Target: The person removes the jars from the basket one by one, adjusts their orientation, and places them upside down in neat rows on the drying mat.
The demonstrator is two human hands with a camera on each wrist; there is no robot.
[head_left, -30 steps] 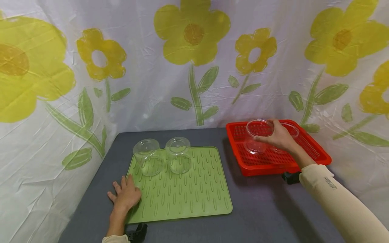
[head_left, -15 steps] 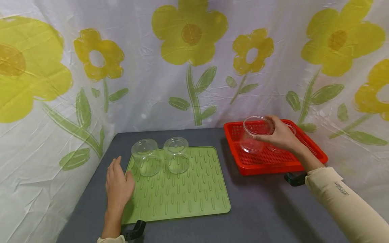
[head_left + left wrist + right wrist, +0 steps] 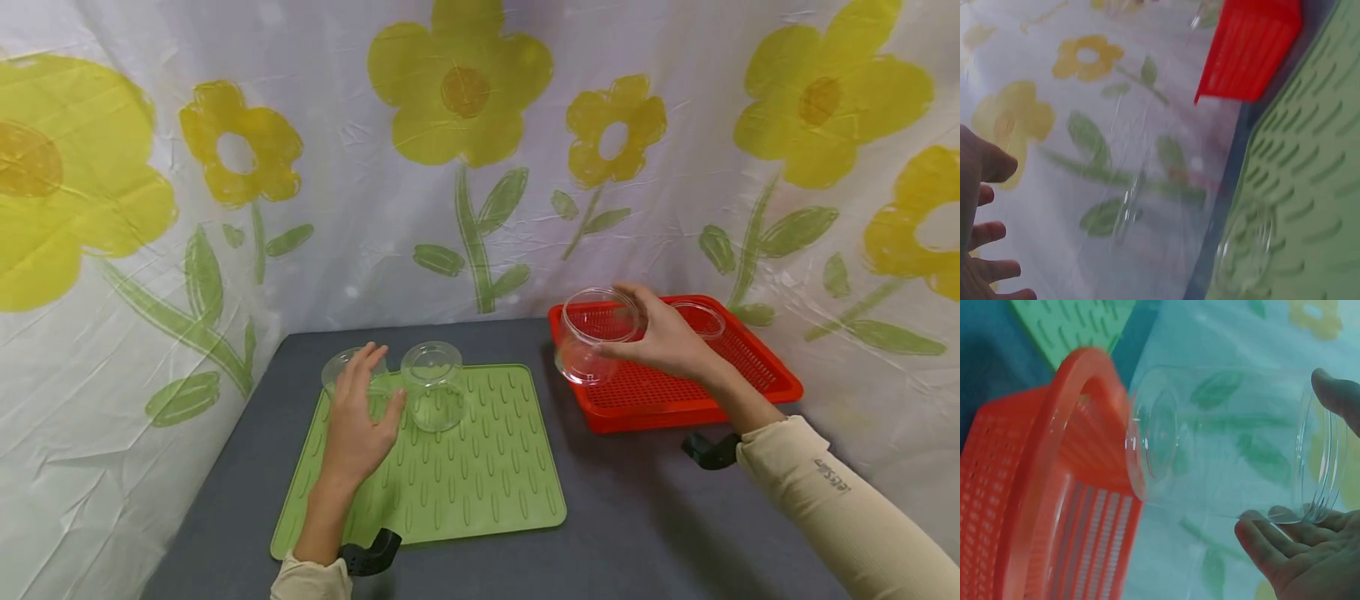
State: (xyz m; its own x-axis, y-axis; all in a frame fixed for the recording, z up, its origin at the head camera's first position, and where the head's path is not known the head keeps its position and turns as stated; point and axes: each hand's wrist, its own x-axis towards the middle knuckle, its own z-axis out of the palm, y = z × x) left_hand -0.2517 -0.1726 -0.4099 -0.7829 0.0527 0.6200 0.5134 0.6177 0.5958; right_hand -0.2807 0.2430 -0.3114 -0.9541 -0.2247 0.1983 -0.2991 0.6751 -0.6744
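My right hand grips a clear plastic jar near its open rim, over the left side of the red basket. In the right wrist view, thumb and fingers hold the jar on opposite sides, its base beside the basket wall. My left hand is raised over the green ribbed mat, fingers spread, holding nothing. Behind it, partly hidden, is one upside-down clear jar; a second clear jar stands upside down just right of it on the mat.
Another clear jar sits in the basket, partly covered by my right hand. The basket and mat rest on a dark grey table. A white curtain with yellow flowers hangs behind and along the sides.
My right hand has lifted the jar and carried it left toward the basket's edge. My left hand has risen from the mat's left edge and moved right, in front of the left jar.
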